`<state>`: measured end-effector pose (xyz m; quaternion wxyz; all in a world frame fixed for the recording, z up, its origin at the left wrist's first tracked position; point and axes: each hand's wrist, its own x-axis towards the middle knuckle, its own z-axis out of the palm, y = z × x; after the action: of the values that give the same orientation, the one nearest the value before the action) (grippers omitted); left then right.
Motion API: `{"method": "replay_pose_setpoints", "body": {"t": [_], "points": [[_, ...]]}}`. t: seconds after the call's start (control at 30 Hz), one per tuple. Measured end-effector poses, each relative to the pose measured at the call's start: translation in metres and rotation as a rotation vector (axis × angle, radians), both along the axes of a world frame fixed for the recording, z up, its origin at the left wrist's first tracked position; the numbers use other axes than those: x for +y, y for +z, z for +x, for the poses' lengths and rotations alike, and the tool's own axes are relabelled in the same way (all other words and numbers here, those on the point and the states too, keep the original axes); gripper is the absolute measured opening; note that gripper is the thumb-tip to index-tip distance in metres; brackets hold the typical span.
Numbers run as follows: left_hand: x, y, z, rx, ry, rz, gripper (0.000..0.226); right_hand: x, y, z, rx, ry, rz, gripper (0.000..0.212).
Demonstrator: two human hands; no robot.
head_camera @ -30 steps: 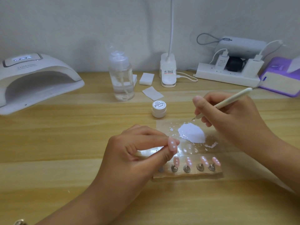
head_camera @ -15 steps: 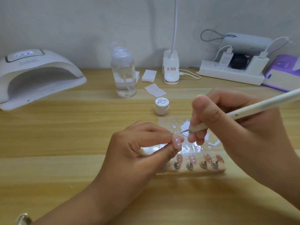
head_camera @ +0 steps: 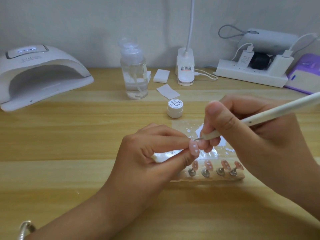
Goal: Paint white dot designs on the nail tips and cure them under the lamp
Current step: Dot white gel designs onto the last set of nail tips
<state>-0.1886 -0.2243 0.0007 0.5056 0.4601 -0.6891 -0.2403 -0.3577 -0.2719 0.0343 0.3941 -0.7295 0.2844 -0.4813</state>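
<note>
Lamp point(head_camera: 39, 75): far left of my left hand; curing not begun, I judge.
Left hand point(head_camera: 149, 160): fingers curled, pinching the tip point(head_camera: 246, 148) by its holder; two white dots on it.
Pen point(head_camera: 280, 110): point at the tip's upper edge, third dot due.
Right hand point(head_camera: 256, 141): closed round the pen.
Stand point(head_camera: 207, 178), just below both hands: four tips point(head_camera: 208, 165), dots plain on two.

Curing lamp point(head_camera: 39, 73) ran off the left edge, purple box point(head_camera: 304, 75) off the right, and the desk lamp neck point(head_camera: 190, 23) off the top. Right hand point(head_camera: 251, 141) covered most of the paint palette point(head_camera: 183, 126). Couldn't tell if the tip of the pen point(head_camera: 270, 113) actually touched the held nail tip point(head_camera: 245, 147). The jar point(head_camera: 175, 108) label was too tiny to read.
</note>
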Motion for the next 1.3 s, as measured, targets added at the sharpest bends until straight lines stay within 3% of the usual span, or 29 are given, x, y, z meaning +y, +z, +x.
{"method": "replay_pose_setpoints", "body": {"t": [1.3], "points": [[-0.0008, -0.0018, 0.0001, -0.015, 0.012, -0.013, 0.012, -0.0019, -0.001, -0.0025, -0.008, 0.009, 0.0, 0.034]]}}
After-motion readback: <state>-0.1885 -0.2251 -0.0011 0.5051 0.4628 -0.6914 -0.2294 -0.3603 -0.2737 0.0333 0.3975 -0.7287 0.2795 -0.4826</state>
